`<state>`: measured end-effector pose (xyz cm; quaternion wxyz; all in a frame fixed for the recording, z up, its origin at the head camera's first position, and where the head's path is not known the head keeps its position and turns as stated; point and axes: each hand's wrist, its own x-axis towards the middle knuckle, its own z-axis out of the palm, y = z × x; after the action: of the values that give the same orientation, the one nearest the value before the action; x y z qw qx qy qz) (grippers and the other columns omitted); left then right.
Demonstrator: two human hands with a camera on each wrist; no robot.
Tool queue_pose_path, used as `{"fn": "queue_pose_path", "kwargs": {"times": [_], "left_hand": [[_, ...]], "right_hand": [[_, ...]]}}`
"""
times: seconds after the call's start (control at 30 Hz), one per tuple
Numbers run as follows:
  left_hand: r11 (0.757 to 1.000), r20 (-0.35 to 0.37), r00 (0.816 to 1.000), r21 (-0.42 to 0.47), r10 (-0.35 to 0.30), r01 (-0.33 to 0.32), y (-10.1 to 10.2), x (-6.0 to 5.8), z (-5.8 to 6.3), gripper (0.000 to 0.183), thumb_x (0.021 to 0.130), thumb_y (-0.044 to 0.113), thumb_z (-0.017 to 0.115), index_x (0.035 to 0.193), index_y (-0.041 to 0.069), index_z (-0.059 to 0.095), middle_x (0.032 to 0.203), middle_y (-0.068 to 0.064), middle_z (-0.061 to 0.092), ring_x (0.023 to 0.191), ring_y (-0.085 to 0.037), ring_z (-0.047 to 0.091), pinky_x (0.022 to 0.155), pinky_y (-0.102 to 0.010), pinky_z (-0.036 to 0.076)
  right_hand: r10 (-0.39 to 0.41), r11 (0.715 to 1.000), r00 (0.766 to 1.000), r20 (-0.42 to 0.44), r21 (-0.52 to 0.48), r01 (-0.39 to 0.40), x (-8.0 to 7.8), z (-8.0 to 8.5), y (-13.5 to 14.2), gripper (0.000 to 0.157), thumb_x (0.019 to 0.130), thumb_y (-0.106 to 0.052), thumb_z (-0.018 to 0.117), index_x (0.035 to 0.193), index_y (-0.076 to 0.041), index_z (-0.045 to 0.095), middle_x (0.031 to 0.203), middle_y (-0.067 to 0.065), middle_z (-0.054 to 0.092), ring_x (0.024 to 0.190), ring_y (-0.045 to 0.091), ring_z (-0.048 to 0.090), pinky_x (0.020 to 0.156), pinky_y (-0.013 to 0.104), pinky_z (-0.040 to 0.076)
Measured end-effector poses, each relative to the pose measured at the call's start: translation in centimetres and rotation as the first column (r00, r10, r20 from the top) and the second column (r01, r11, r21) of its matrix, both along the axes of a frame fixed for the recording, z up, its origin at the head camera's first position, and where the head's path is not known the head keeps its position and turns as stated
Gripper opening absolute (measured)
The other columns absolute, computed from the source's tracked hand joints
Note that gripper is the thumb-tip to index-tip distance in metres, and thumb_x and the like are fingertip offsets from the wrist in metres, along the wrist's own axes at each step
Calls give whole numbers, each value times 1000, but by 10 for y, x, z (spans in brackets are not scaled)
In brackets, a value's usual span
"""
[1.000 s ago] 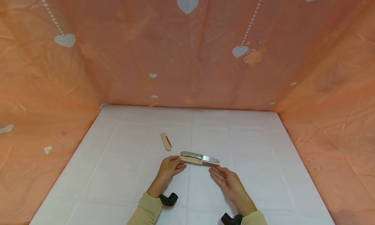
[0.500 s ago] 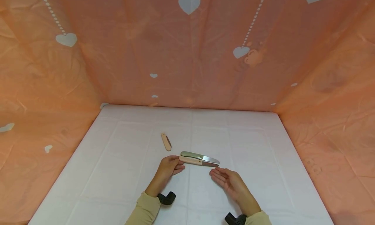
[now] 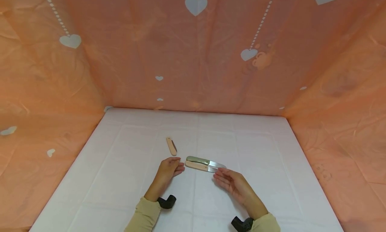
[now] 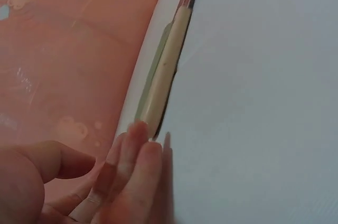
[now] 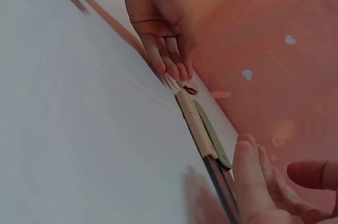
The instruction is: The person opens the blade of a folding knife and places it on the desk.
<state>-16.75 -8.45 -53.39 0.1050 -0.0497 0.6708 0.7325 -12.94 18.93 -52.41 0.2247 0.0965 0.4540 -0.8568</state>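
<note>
Two unfolded pocket knives lie side by side on the white table, blades pointing right. The farther has a green handle (image 3: 197,160); the nearer has a beige handle (image 3: 196,165). My left hand (image 3: 168,170) is just left of the beige handle's end, holding nothing, thumb apart from the fingers in the left wrist view. My right hand (image 3: 233,185) is beside the blades, palm turned inward and fingers extended, its fingertips overlapping the beige knife's blade tip in the head view. A smaller folded beige pocket knife (image 3: 171,146) lies beyond my left hand.
A white cloth with creases covers the table (image 3: 120,185). Orange sheeting (image 3: 193,57) with white hearts stands behind the table and along both sides. Each wrist wears a black device, one on the left wrist (image 3: 167,202) and one on the right (image 3: 242,224).
My left hand has drawn back leftward from the beige handle's end, where its fingers were. My right hand has shifted slightly up and left, over the blade tip. The folded knife stays put.
</note>
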Motion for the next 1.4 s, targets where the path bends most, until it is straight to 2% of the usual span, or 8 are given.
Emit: {"fn": "queue_pose_path", "kwargs": {"times": [0.23, 0.33, 0.53, 0.8, 0.9, 1.1, 1.27, 1.4], "left_hand": [[999, -44, 998, 8, 45, -45, -16, -9, 7, 30, 91, 4, 46, 117, -10, 46, 106, -30, 53, 92, -35, 57, 76, -36, 49], [999, -89, 995, -17, 50, -52, -23, -13, 12, 28, 91, 4, 45, 116, -9, 47, 107, -30, 53, 93, -38, 55, 76, -37, 49], [994, -99, 990, -33, 98, -102, -34, -22, 22, 30, 92, 4, 44, 119, -8, 45, 112, -28, 50, 97, -40, 52, 80, -41, 46], [989, -104, 989, -90, 105, -115, -51, -37, 32, 35, 91, 4, 42, 125, -7, 37, 119, -26, 40, 101, -42, 48, 79, -39, 47], [987, -97, 991, -118, 97, -108, -56, -44, 32, 37, 92, 5, 42, 126, -7, 35, 120, -26, 39, 101, -43, 48, 78, -39, 48], [972, -67, 993, -208, 98, -110, -62, -58, 25, 39, 91, 6, 44, 127, -7, 35, 118, -26, 43, 94, -35, 53, 77, -36, 49], [964, -26, 995, -246, 95, -98, -60, -67, 20, 40, 91, 7, 44, 127, -7, 35, 115, -25, 45, 88, -28, 55, 76, -34, 49], [962, -7, 994, -254, 105, -103, -55, -72, 16, 40, 90, 7, 44, 127, -5, 35, 116, -24, 46, 86, -25, 56, 74, -30, 49]], "right_hand": [[43, 990, 997, -67, 138, -34, -17, 14, -2, 44, 94, -12, 41, 131, 10, 31, 126, 27, 41, 108, 32, 50, 92, 39, 37], [64, 987, 994, -88, 153, -50, -26, 20, -4, 45, 93, -13, 42, 132, 9, 30, 129, 27, 39, 105, 28, 52, 92, 38, 37], [133, 977, 971, -196, 191, -95, -39, 31, -11, 44, 95, -12, 38, 132, 10, 28, 128, 25, 41, 111, 31, 48, 94, 40, 35], [207, 957, 959, -192, 246, -157, -64, 43, -32, 45, 94, -15, 39, 133, 6, 30, 133, 26, 34, 115, 31, 44, 94, 36, 35], [214, 956, 957, -194, 242, -164, -77, 43, -40, 43, 94, -15, 39, 132, 5, 32, 133, 25, 35, 117, 34, 40, 95, 38, 34], [225, 951, 955, -192, 255, -173, -101, 42, -57, 43, 93, -14, 41, 131, 5, 34, 130, 22, 41, 113, 32, 45, 94, 38, 37], [251, 950, 954, -163, 230, -211, -117, 41, -78, 44, 94, -10, 41, 133, 7, 30, 132, 26, 35, 116, 34, 42, 94, 39, 35], [252, 945, 956, -152, 250, -209, -127, 38, -94, 42, 93, -9, 41, 131, 7, 32, 131, 27, 35, 115, 37, 41, 93, 40, 36]]}}
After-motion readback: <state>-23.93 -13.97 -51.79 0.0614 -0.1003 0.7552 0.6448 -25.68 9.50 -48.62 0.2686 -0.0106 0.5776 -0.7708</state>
